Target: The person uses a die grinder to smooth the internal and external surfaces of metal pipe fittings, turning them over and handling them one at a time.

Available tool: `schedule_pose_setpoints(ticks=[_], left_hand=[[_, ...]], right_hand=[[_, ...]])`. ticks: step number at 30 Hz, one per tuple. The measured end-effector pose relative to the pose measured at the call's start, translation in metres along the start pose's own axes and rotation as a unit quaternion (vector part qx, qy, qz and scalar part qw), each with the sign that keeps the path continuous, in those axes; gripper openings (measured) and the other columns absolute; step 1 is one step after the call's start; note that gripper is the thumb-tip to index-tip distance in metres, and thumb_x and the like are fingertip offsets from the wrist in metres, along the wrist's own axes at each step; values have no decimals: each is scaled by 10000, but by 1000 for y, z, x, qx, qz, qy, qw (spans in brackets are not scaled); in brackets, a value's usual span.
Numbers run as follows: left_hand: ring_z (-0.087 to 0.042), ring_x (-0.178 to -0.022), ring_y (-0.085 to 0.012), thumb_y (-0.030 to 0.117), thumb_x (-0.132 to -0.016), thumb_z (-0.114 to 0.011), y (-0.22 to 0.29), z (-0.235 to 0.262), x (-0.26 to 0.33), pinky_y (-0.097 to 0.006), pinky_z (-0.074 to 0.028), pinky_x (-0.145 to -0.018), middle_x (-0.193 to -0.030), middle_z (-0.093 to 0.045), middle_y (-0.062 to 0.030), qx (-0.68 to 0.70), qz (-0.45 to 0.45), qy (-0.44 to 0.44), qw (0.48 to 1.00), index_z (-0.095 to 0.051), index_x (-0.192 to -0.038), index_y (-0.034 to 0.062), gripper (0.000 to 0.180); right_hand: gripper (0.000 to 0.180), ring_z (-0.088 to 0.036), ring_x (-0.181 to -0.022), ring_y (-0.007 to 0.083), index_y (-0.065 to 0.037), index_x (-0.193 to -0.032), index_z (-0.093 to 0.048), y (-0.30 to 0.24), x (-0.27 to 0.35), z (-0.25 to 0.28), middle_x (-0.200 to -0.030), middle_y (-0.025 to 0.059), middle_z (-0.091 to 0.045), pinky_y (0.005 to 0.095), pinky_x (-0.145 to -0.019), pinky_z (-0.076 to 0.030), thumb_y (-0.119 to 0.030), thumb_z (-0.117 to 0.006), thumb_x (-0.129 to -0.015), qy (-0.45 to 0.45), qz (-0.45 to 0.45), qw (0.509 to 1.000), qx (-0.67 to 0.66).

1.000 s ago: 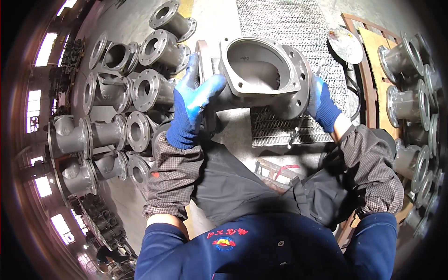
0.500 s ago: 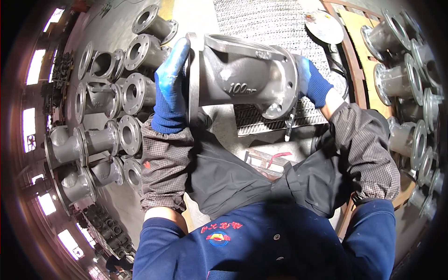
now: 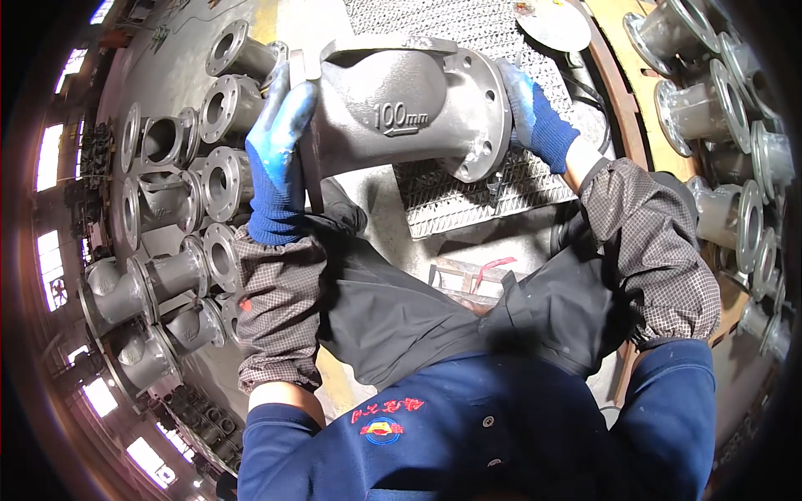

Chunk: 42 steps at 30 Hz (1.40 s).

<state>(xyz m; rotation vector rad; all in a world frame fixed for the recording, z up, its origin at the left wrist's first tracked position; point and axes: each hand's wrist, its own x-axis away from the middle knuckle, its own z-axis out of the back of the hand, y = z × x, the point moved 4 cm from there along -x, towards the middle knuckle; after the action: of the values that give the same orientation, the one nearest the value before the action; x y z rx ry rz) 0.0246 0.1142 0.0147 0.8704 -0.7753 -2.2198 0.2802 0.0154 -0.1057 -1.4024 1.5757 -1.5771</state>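
A grey cast-metal valve body point(image 3: 388, 117) with round bolt-holed flanges at both ends is held up in front of me, over the metal grating. My left hand point(image 3: 284, 125), in a blue coated glove, grips its left flange with the fingers pointing up. On the other side my right hand point(image 3: 530, 113), gloved the same way, is closed round the edge of the right flange; part of its fingers is hidden behind the metal. The side with raised lettering faces me, and the wider flanged opening on top is seen almost edge-on.
Grey flanged valve bodies point(image 3: 167, 192) stand in rows on the floor at left. More flanged castings point(image 3: 702, 108) stand on wooden boards at right. Ahead lies a ridged metal grating point(image 3: 443, 200), with a round pale disc point(image 3: 554, 25) beyond. A small metal frame point(image 3: 468, 284) is between my legs.
The valve body has rolled so its lettered side faces me more and its top opening has turned out of sight. Both hands have moved slightly left along with it, still gripping.
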Motion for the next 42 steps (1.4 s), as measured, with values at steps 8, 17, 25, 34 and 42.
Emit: schedule_pose_setpoints(ticks=[8, 17, 25, 34, 42], left_hand=[[-550, -1091, -247, 207, -960, -440, -8, 1, -3, -348, -418, -961, -1202, -566, -147, -35, -49, -12, 998, -573, -1182, -25, 348], [-608, -965, -253, 33, -821, -597, -2, -6, -9, -310, -481, -849, -1090, -591, -211, -139, -224, 18, 965, -559, -1247, 72, 429], [-372, -1308, -225, 186, -770, -673, 38, -26, -3, -320, -322, -1064, -1445, -362, -165, -45, 101, -49, 993, -237, -1460, 16, 834], [-335, -1335, -209, 129, -807, -659, 31, -30, -8, -313, -250, -1096, -1469, -343, -140, 0, 50, -16, 999, -275, -1448, 10, 756], [-341, -1344, -203, -14, -767, -574, 14, -17, -5, -313, -266, -1095, -1485, -321, -143, 10, 152, 5, 988, -283, -1431, -34, 726]], right_hand=[[352, -605, -893, 381, -96, -1167, -571, 18, 24, 17, -943, 256, -607, 419, -722, -494, -350, -473, -944, 75, 381, 798, 461], [439, -657, -754, 296, -8, -1102, -575, 37, 47, 21, -826, 184, -666, 379, -708, -506, -404, -546, -915, -7, 46, 949, 311], [497, -535, -747, 78, -1, -1119, -616, 6, 42, 49, -877, 28, -633, 214, -697, -415, -450, -525, -925, -15, 0, 972, 235], [439, -653, -645, 267, -31, -1038, -636, -32, 34, 185, -841, 180, -668, 369, -632, -503, -431, -492, -930, 211, 40, 879, 425], [369, -612, -869, 401, -73, -904, -649, 33, -35, 247, -917, 197, -650, 476, -753, -487, -413, -509, -875, 161, -7, 719, 676]])
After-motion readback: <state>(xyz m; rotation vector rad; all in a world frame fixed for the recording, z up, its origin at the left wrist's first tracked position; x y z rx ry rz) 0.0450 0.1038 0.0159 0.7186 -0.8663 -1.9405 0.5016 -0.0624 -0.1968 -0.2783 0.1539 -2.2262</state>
